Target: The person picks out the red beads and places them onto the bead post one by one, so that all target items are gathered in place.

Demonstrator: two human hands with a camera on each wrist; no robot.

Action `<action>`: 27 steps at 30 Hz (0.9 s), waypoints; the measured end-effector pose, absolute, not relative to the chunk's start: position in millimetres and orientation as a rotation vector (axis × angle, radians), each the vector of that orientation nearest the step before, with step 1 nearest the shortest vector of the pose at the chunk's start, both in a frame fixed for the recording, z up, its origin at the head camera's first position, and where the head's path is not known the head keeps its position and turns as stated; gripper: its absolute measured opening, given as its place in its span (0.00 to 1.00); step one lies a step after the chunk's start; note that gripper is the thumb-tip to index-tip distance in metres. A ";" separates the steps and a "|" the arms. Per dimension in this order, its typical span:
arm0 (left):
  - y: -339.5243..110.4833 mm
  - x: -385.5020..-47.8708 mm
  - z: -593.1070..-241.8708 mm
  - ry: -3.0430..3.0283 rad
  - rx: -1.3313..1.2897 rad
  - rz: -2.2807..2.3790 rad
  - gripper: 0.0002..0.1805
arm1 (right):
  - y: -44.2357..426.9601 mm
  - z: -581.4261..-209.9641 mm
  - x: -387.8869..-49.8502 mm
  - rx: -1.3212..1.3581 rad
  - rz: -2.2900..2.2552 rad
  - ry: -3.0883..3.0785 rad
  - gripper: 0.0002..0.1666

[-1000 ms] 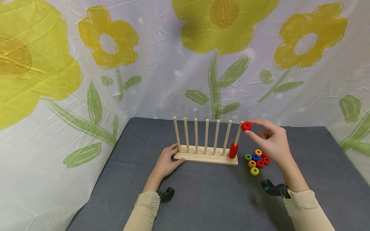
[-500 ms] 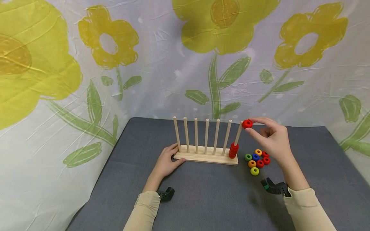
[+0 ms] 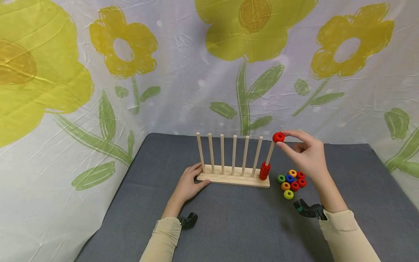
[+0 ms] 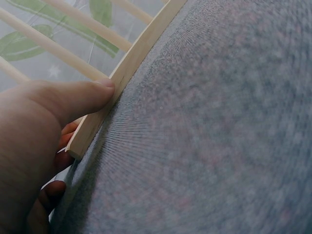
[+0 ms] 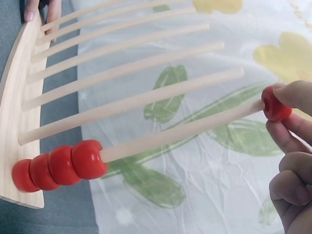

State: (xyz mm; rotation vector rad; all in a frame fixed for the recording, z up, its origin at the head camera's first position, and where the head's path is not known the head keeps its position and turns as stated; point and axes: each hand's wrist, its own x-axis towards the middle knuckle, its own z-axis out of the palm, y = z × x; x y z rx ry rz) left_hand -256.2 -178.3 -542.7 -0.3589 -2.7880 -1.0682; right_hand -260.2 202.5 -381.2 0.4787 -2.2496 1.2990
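Note:
A wooden peg rack with several upright pegs stands on the table. My left hand grips its left end, thumb on the front edge and fingers behind, as the left wrist view shows with the base. Several red beads are stacked low on the rightmost peg. Between thumb and index finger my right hand pinches another red bead at the top of that peg. In the right wrist view this bead meets the peg's tip; whether the tip is inside the hole I cannot tell.
Loose beads lie on the table right of the rack, below my right hand: a green one, a blue one, a yellow one, orange ones and red ones. A flowered cloth hangs behind the grey table.
My right hand has raised the red bead slightly and brought it left, from beside the rightmost peg to its top. The left hand and the rack have stayed in place.

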 end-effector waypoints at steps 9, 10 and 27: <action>-178.8 -255.7 -542.9 -2.784 -0.361 -1.068 0.38 | 199.1 -381.2 -262.1 0.504 1.292 -2.236 0.22; -178.8 -255.7 -542.8 -2.784 -0.362 -1.068 0.38 | 199.1 -381.3 -262.4 0.507 1.290 -2.237 0.22; -178.3 -256.6 -542.6 -2.797 -0.361 -1.062 0.39 | 197.4 -380.7 -264.9 0.510 1.268 -2.257 0.22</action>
